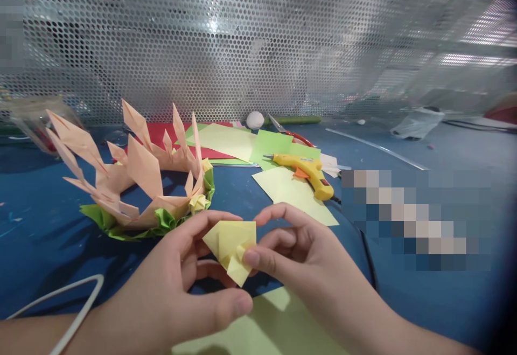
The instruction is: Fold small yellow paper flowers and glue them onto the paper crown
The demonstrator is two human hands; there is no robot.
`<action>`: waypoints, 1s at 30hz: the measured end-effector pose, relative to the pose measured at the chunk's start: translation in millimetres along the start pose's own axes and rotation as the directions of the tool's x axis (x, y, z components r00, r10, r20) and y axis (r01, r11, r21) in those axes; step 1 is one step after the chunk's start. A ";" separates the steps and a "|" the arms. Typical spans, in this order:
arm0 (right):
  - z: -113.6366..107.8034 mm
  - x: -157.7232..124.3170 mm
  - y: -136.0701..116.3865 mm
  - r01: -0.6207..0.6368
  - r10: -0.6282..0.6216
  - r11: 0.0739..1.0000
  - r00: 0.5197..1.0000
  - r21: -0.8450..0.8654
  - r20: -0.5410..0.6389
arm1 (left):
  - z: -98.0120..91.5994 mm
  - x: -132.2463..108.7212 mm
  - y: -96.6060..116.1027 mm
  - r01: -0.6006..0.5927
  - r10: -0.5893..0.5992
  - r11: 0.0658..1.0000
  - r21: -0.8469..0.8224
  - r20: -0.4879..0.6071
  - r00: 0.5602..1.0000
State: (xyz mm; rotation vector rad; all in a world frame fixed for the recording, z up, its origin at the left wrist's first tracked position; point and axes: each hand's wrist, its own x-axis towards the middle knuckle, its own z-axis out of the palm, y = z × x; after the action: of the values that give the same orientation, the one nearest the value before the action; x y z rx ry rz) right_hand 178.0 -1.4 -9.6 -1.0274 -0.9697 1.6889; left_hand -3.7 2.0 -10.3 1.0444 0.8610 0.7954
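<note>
A small folded piece of yellow paper (232,242) is held up between my two hands at the middle of the view. My right hand (297,242) pinches its lower right flap between thumb and fingers. Behind its left side curl the fingers of my left hand (189,274), while the left thumb stands apart below it. Beneath both hands lies a pale yellow-green sheet (278,320). Just beyond my left hand sits a paper crown (145,172) with pink folded points, green crumpled leaves and small yellow paper flowers round its base.
A yellow glue gun (305,169) rests on coloured paper sheets (230,142). Red-handled scissors (293,134), a white ball (254,120) and a green stick lie near the perforated metal screen (226,48). A clear jar (38,123) stands far left. The right side is partly pixelated.
</note>
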 end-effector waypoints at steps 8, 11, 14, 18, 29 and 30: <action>-0.2 0.0 2.7 0.031 -0.030 0.999 0.999 -0.018 0.019 | 3.5 5.2 -0.9 0.017 -0.029 0.992 -0.126 -0.093 0.995; -1.7 0.1 4.3 0.075 -0.073 0.996 0.997 -0.042 0.034 | 7.8 5.8 2.5 0.012 -0.030 0.994 -0.111 -0.164 0.986; -2.5 1.0 6.3 0.092 -0.089 0.993 0.995 -0.069 0.044 | 10.7 4.8 6.4 0.021 -0.041 0.996 -0.084 -0.240 0.970; -1.0 0.6 5.7 0.085 -0.083 0.992 0.996 -0.089 0.024 | 7.3 4.6 5.5 0.014 -0.036 0.992 -0.123 -0.177 0.984; 1.4 -3.6 1.9 0.094 -0.095 0.983 0.995 -0.159 -0.002 | 6.7 8.0 6.0 -0.029 0.021 0.996 -0.079 -0.104 0.994; 1.7 -3.8 1.7 0.103 -0.103 0.978 0.995 -0.183 0.007 | 6.5 7.7 6.0 -0.031 0.024 0.997 -0.066 -0.111 0.994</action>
State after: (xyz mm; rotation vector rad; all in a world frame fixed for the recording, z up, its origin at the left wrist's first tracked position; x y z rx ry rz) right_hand 176.9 -5.7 -9.8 -1.0782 -1.1740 1.5350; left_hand 4.5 8.0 -4.6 0.9617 0.9090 0.9061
